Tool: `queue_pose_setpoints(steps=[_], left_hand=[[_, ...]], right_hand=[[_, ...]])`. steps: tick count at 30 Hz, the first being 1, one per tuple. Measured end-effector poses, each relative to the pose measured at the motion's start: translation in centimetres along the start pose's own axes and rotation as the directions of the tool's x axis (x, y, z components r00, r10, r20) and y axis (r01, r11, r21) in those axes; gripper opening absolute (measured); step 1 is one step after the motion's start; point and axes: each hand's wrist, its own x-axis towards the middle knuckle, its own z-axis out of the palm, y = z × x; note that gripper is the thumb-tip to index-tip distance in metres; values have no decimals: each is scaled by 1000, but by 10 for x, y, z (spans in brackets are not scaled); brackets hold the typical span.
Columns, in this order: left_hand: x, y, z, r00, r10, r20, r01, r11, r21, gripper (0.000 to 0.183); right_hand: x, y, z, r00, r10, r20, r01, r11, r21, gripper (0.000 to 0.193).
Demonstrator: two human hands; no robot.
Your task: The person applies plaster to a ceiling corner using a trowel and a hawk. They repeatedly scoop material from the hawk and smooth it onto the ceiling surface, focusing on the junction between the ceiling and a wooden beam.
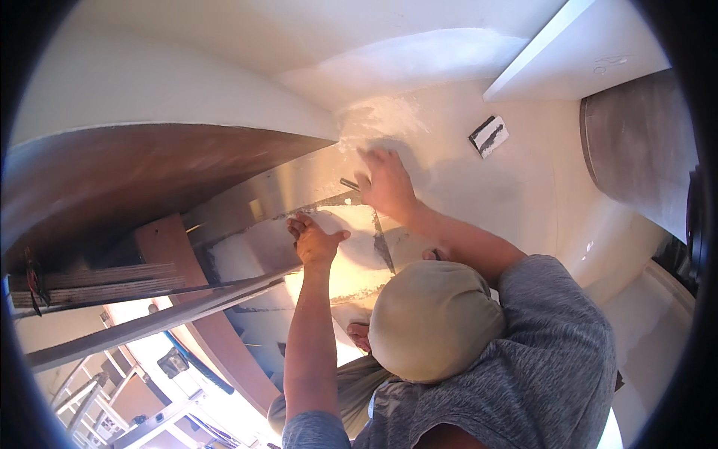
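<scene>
My right hand (387, 185) is raised over the pale surface just beyond the corner of the brown panel. Its fingers are curled and slightly smeared by motion. A short dark stick-like tool (348, 183) juts out to the left under the thumb; its other end is hidden by the hand. Nearer to me, my left hand (315, 241) hovers over or rests on the patchy pale board (278, 245), thumb spread away from the fingers, nothing seen in it. Whether it touches the board I cannot tell. Rough whitish filler or dust (381, 120) marks the surface ahead of my right hand.
A black-and-white block (490, 137) lies farther right. The brown curved panel (164, 161) overhangs at left, above a long wooden rail (157, 320). A white ledge (538, 49) juts out at far right. My bent knee (437, 322) and bare feet (359, 335) are close below. A white ladder-like frame (90, 396) stands lower left.
</scene>
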Motion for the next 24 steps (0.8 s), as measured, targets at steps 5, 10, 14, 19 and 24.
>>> queue_pose_setpoints(steps=[5, 10, 14, 19, 24], left_hand=[[3, 17, 5, 999, 22, 31, -22, 1000, -17, 146], [2, 3, 13, 1000, 20, -10, -21, 998, -63, 146], [4, -6, 18, 998, 29, -47, -34, 994, -106, 145], [-3, 8, 6, 1000, 16, -12, -17, 997, -69, 145], [-4, 5, 8, 1000, 18, -21, -20, 995, -93, 144]], right_hand=[[88, 22, 32, 998, 25, -49, -20, 994, 111, 70], [91, -2, 47, 984, 157, 88, -175, 952, 252, 77], [92, -25, 38, 982, 163, 94, -186, 909, 374, 78], [79, -15, 41, 999, 25, -42, -7, 929, 370, 79], [83, -21, 34, 990, 131, 54, -140, 965, 221, 77]])
